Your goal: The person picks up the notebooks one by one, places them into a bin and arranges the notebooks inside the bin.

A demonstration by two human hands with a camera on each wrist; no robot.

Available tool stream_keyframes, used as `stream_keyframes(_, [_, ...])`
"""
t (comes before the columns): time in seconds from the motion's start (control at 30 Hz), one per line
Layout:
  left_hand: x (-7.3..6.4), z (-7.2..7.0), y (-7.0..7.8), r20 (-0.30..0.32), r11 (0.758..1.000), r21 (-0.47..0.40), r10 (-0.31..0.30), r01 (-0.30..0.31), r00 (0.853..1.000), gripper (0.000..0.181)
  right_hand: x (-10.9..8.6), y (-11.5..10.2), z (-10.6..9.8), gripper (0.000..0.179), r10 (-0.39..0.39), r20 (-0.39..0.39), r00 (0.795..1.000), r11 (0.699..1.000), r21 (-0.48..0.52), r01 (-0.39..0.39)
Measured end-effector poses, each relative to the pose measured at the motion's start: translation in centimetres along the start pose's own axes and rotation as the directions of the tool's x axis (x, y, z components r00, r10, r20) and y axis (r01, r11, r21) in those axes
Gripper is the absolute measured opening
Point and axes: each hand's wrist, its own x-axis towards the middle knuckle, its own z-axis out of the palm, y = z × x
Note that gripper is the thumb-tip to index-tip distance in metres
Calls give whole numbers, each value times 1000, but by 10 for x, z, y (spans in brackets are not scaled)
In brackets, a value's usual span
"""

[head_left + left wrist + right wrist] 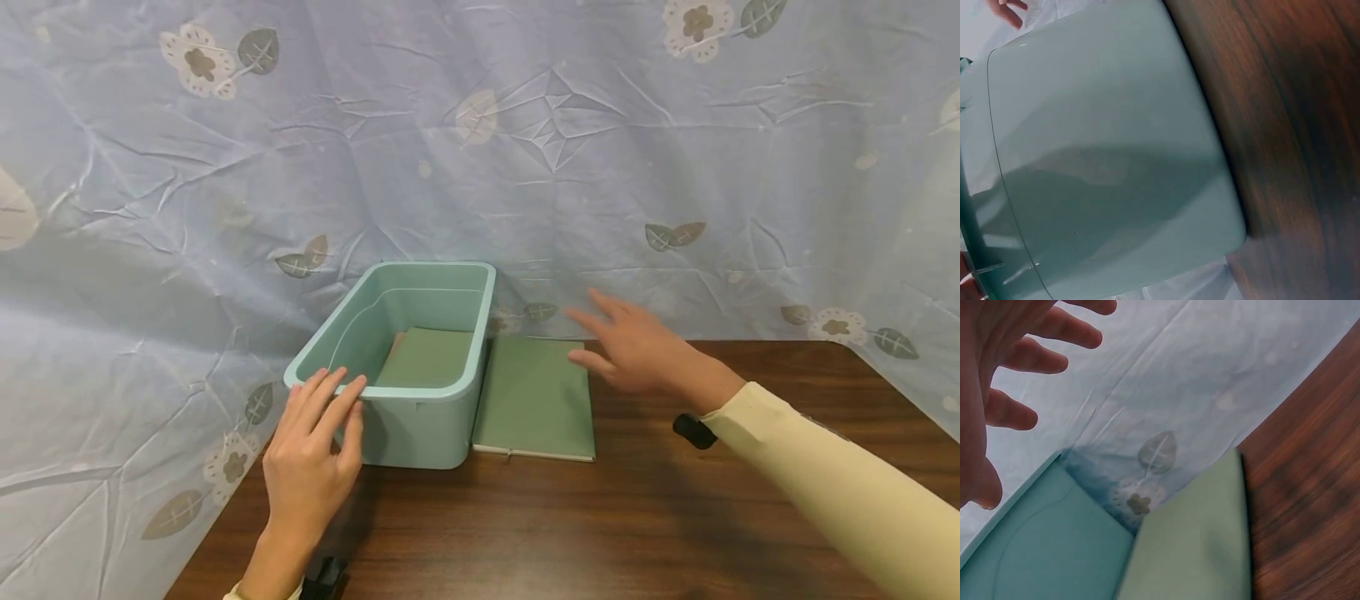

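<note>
A light teal plastic bin (420, 429) stands on the table, its open top facing up. Inside it lies a green, flat, book-like item (431, 358), with a sliver of something brownish at its left edge. My left hand (309, 454) rests its fairly straight fingers on the bin's near left rim; the left wrist view mostly shows the bin's outer wall (1104, 125). Flat against the bin's right side lies a green notebook (534, 400) with pale page edges. Over its far right corner my right hand (637, 346) hovers, fingers spread and holding nothing.
Dark wooden table (555, 525) runs under everything. A pale blue-grey floral cloth (465, 183) hangs behind the table and along its left side, close to the bin's far end. Each wrist carries a black device (694, 431).
</note>
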Motion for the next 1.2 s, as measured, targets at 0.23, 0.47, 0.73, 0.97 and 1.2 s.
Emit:
stream_keyframes(0.23, [-1, 0, 0, 2, 1000, 2, 0, 0, 1000, 26, -7, 10, 2, 68, 44, -10, 999, 997, 57, -43])
stream_keyframes(0.47, [0, 0, 1, 5, 1000, 2, 0, 0, 1000, 26, -11, 13, 9, 66, 103, -11, 995, 956, 276, -96])
stream_keyframes(0.73, [1, 0, 1, 5, 1000, 6, 2, -2, 1000, 26, -19, 18, 39, 67, 177, -4, 984, 842, 519, -150])
stream_keyframes(0.97, [-1, 0, 1, 20, 1000, 6, -7, 6, 1000, 27, -33, 14, 69, 70, 232, 54, 971, 835, 501, -228])
stream_keyframes(1.2, [0, 1, 2, 9, 1000, 1, -5, 5, 1000, 27, -44, 12, 89, 76, 266, 147, 953, 791, 531, -303])
